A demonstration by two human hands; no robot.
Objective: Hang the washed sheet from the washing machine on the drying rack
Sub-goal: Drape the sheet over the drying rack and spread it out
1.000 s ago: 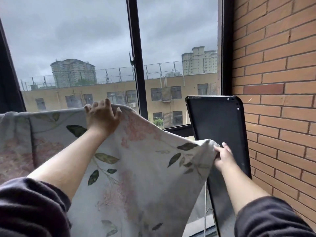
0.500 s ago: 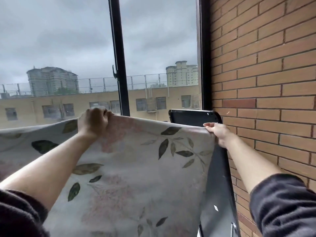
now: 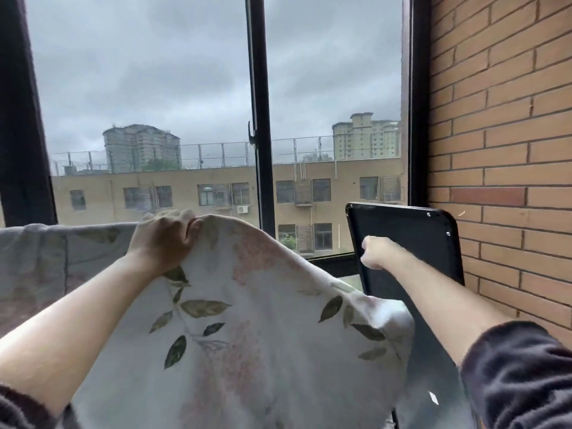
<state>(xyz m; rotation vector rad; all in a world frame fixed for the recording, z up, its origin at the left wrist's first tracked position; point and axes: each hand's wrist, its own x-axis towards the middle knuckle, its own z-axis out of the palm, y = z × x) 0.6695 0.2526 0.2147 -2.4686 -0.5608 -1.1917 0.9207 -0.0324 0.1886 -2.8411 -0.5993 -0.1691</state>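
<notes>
The washed sheet, white with green leaves and pink flowers, fills the lower half of the view. Its left part hangs draped over a horizontal edge, and whatever carries it is hidden under the cloth. My left hand grips the sheet's top edge and holds it up at the centre. From there the cloth slopes down to a loose right corner. My right hand is apart from the sheet, in front of the black panel, with its fingers curled and nothing in it.
A black flat panel with rounded corners leans against the brick wall on the right. Straight ahead is a large window with a dark frame, and buildings show beyond it.
My right hand has let go of the sheet's right corner, which has dropped. My left hand still grips the top edge. The view has swung back to the left.
</notes>
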